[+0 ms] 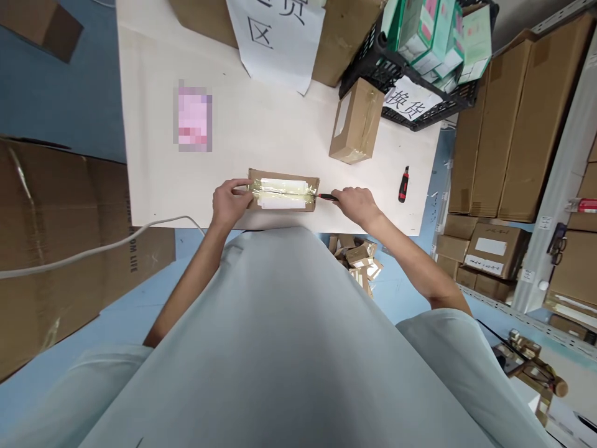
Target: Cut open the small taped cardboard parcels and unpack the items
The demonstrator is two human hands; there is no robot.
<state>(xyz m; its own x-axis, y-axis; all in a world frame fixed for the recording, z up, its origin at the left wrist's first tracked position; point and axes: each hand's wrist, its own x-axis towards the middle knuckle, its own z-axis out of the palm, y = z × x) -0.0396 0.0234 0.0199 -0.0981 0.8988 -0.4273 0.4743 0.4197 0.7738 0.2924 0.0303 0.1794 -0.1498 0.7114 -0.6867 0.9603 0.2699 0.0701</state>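
We have a white table [280, 137] before us, with a black crate [366, 63] of green boxes on its far right. A tall brown box [358, 121] stands just beside the crate, on its left. At the table's near edge, in the middle, lies a long taped box [283, 195]. Our left hand [228, 200] touches its left end; we cannot tell whether the fingers pinch it. Our right hand [357, 204] pinches a thin black tool [328, 197] at its right end. Further right lies a red-and-black knife [403, 185].
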